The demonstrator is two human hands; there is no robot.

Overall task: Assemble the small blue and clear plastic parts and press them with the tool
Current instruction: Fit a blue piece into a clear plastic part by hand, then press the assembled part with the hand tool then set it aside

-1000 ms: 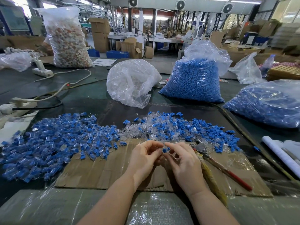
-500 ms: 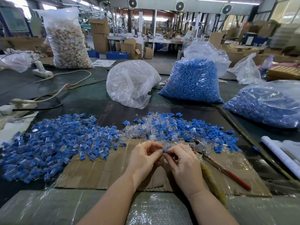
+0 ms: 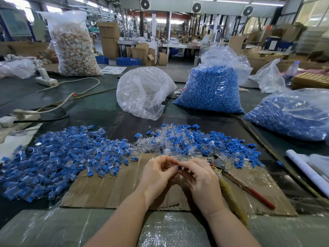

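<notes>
Factory floor behind, dark green table (image 3: pixel 99 107) in front, with one sheet of flattened cardboard (image 3: pixel 110 189) laid near its front edge. Above that cardboard two hands meet fingertip to fingertip. Left hand (image 3: pixel 156 172) and right hand (image 3: pixel 201 179) both have their fingers curled in, pinching one small blue part (image 3: pixel 180 168) between them; whether a clear piece is with it cannot be told.

Just right of the right hand lies one tool (image 3: pixel 231 177) with metal jaws and a red handle, flat on the cardboard, touched by neither hand. Beyond the fingertips sits a mixed heap of loose clear and blue parts (image 3: pixel 192 141), too many to count. To the left spreads a second, wider heap of joined blue-and-clear pieces (image 3: pixel 58 157).

Farther back stand five plastic bags: one of clear parts (image 3: pixel 144 91), one upright of blue parts (image 3: pixel 211 90), one lying at the right edge also holding blue parts (image 3: pixel 293 114), one small and nearly empty (image 3: pixel 268 77), and one tall sack of pale mixed pieces (image 3: pixel 74 45) at the far left. One white cable (image 3: pixel 71 97) crosses the table's left side.
</notes>
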